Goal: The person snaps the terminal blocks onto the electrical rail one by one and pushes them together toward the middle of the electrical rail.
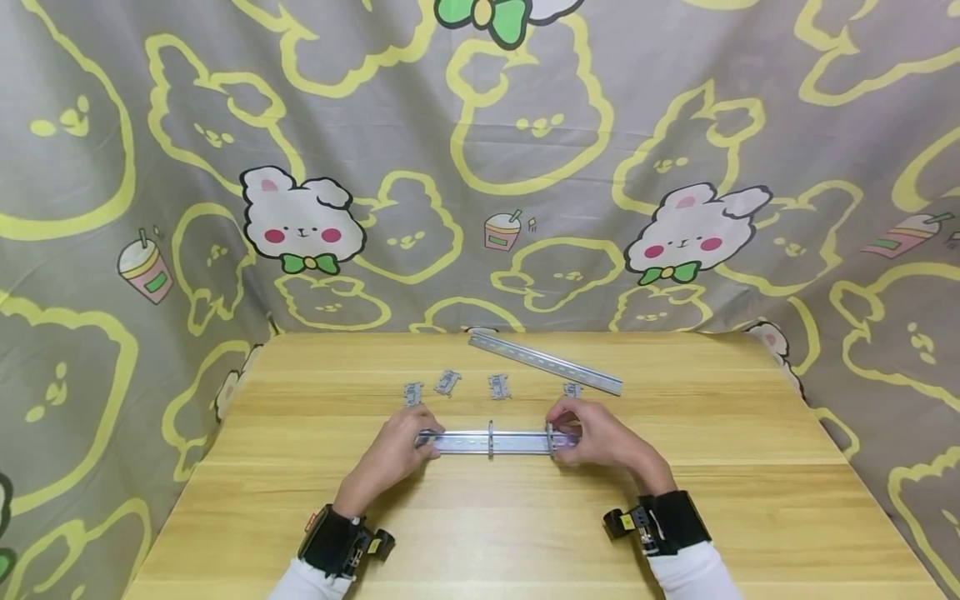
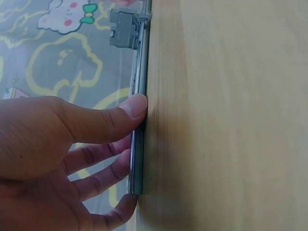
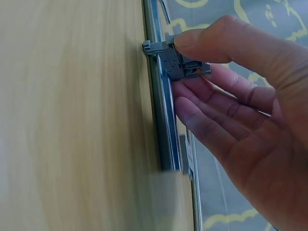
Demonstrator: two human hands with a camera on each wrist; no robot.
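Note:
A slotted metal DIN rail (image 1: pixel 465 442) lies crosswise on the table in front of me. My left hand (image 1: pixel 393 446) grips its left end, with the thumb (image 2: pixel 134 106) on the near edge and the fingers at the far side. Near the rail's middle a grey terminal block (image 1: pixel 491 450) stands upright across it. Toward the right end my right hand (image 1: pixel 603 437) pinches a second grey terminal block (image 3: pixel 175 62) between thumb and fingers. In the right wrist view that block sits across the rail, one end at the near edge.
Behind the rail several loose grey terminal blocks (image 1: pixel 499 386) lie on the wooden table (image 1: pixel 480 533). A second DIN rail (image 1: pixel 543 362) rests at an angle farther back. A patterned curtain (image 1: pixel 420 125) hangs behind the table and along both sides.

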